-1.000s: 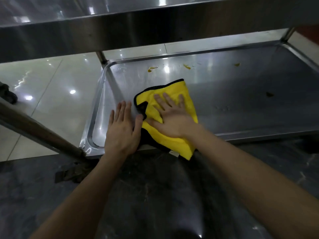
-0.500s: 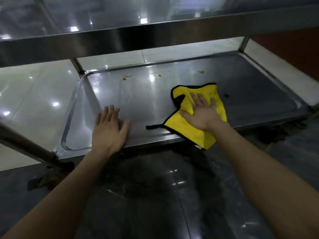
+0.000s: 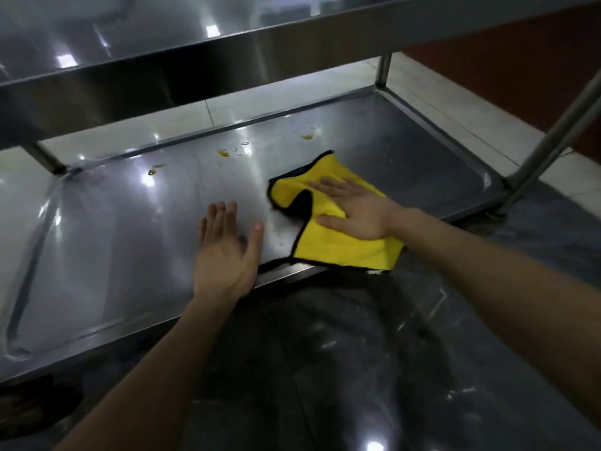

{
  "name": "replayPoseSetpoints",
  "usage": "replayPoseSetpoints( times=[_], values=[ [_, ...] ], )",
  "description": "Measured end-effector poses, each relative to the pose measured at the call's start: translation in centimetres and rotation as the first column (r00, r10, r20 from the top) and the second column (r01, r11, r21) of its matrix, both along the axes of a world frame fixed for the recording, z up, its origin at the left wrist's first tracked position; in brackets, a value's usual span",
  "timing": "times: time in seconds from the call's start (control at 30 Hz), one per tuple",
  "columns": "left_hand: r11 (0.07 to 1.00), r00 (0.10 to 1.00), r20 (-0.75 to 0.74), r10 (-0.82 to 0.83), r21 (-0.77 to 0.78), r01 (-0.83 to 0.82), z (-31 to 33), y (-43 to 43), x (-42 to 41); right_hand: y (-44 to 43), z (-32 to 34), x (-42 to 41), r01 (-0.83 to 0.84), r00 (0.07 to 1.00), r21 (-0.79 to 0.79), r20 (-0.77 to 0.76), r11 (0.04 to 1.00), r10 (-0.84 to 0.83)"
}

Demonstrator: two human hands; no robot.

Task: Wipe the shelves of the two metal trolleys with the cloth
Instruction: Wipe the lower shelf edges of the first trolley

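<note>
- Right hand (image 3: 359,212), fingers straight and slightly spread, presses flat on a yellow cloth (image 3: 338,242) with black edging.
- Left hand (image 3: 227,252), fingers straight and close together, thumb out, rests flat on the lower shelf (image 3: 113,242) beside the cloth.
- The cloth overhangs the shelf's near edge.
- Orange spots (image 3: 223,153) sit near the far rim.

Bare left forearm (image 3: 156,362) stretches from 7 o'clock, bare right forearm (image 3: 487,265) from 4 o'clock; left hand (image 3: 227,255) and right hand (image 3: 357,213) are bare too, the left thumbnail showing
</note>
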State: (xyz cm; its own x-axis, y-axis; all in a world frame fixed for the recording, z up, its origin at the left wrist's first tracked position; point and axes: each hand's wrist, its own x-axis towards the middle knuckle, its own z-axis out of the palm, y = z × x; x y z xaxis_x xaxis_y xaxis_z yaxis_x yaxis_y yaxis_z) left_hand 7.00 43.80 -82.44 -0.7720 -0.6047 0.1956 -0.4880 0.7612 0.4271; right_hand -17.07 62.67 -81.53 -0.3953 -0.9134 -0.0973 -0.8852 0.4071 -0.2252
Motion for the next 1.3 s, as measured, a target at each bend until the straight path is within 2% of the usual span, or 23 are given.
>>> replayPoseSetpoints(
  times=[0.07, 0.13, 0.2, 0.23, 0.27, 0.33, 0.37, 0.4, 0.43, 0.47, 0.53, 0.6, 0.63, 0.67, 0.73, 0.8, 0.83, 0.9, 0.97, 1.0, 1.13, 1.3],
  values=[
    [1.000, 1.000, 0.017, 0.003, 0.004, -0.003, 0.3, 0.4, -0.1, 2.5, 0.2, -3.3, 0.220, 0.975, 0.037, -0.020, 0.975, -0.220],
    [1.000, 1.000, 0.028, -0.001, -0.009, 0.001, 0.2, 0.8, -0.3, 1.6, -0.1, -3.1, 0.481, 0.875, 0.042, -0.082, 0.876, -0.477],
    [1.000, 1.000, 0.022, -0.015, -0.025, 0.015, 0.2, 1.0, -0.5, -2.3, -0.5, 0.6, 0.603, 0.795, 0.043, -0.114, 0.797, -0.596],
    [0.999, 1.000, 0.014, -0.015, -0.033, 0.015, 0.3, 1.0, -0.4, -4.3, -0.6, 2.8, 0.560, 0.826, 0.036, -0.099, 0.827, -0.555],
    [0.999, 1.000, 0.004, -0.013, -0.038, 0.013, 0.3, 0.9, -0.3, -5.8, -0.8, 4.8, 0.450, 0.891, 0.020, -0.080, 0.893, -0.447],
    [0.999, 1.000, 0.000, -0.009, -0.031, 0.009, 0.3, 0.7, 0.0, -5.9, -1.1, 6.8, 0.103, 0.993, -0.004, -0.050, 0.995, -0.103],
    [1.000, 1.000, 0.005, -0.006, -0.029, 0.006, 0.3, 0.6, 0.1, -4.7, -0.7, 5.9, -0.027, 0.999, -0.022, -0.038, 0.999, 0.026],
    [0.999, 1.000, 0.012, -0.003, -0.035, 0.003, 0.5, 0.6, 0.2, -3.3, -0.2, 4.1, -0.067, 0.998, -0.036, -0.019, 0.997, 0.066],
    [0.999, 1.000, 0.019, 0.004, -0.044, -0.003, 0.6, 0.6, 0.2, -1.9, 0.2, 1.9, -0.006, 1.000, -0.030, 0.009, 1.000, 0.007],
    [0.999, 1.000, 0.020, 0.013, -0.046, -0.012, 0.8, 0.7, 0.2, -0.4, 0.5, -0.4, 0.136, 0.991, -0.011, 0.008, 0.991, -0.135],
    [0.999, 1.000, 0.017, 0.019, -0.027, -0.018, 0.8, 1.1, 0.0, 1.5, 0.7, -3.6, 0.482, 0.875, 0.042, -0.062, 0.875, -0.479],
    [0.999, 1.000, 0.021, 0.012, -0.035, -0.011, 0.6, 1.3, -0.3, -0.1, 0.5, -2.3, 0.655, 0.755, 0.072, -0.096, 0.752, -0.649],
    [0.999, 1.000, 0.024, 0.003, -0.045, -0.002, 0.6, 1.4, -0.4, -1.8, 0.2, -0.1, 0.645, 0.764, 0.069, -0.086, 0.761, -0.640],
    [0.999, 1.000, 0.015, -0.005, -0.053, 0.005, 0.5, 1.5, -0.5, -3.3, -0.1, 2.6, 0.565, 0.824, 0.043, -0.075, 0.824, -0.561],
    [0.998, 1.000, -0.006, -0.011, -0.060, 0.011, 0.4, 1.2, -0.4, -5.2, -1.0, 7.4, 0.257, 0.964, 0.004, -0.062, 0.966, -0.257],
    [0.998, 1.000, -0.005, -0.012, -0.066, 0.012, 0.2, 0.7, -0.1, -4.3, -0.6, 8.2, -0.004, 0.999, 0.007, -0.047, 1.000, 0.004],
    [0.997, 1.000, 0.010, -0.018, -0.075, 0.018, 0.2, 0.5, 0.0, -3.0, 0.1, 6.8, -0.030, 0.999, 0.001, -0.043, 1.000, 0.030],
    [0.996, 0.999, 0.043, -0.016, -0.083, 0.020, 0.3, 0.4, 0.0, 0.8, 0.8, 1.9, 0.167, 0.986, -0.046, -0.004, 0.985, -0.168],
    [0.999, 0.997, 0.079, -0.003, -0.053, 0.007, 0.7, 0.5, -0.3, 5.8, 1.2, -3.1, 0.458, 0.889, -0.033, -0.001, 0.888, -0.458],
    [0.998, 0.994, 0.108, -0.004, -0.057, 0.011, 0.8, 0.5, -0.6, 7.7, 1.1, -4.7, 0.543, 0.839, 0.002, -0.032, 0.839, -0.543],
    [0.986, 0.983, 0.177, -0.043, -0.149, 0.069, 1.4, 2.3, -1.8, 8.7, -0.1, -5.4, 0.603, 0.796, 0.020, -0.081, 0.798, -0.600],
    [0.975, 0.973, 0.166, -0.160, -0.124, 0.182, 1.2, 8.7, -8.5, 8.6, 0.1, -4.7, 0.605, 0.795, -0.001, -0.048, 0.796, -0.604]
  ],
)
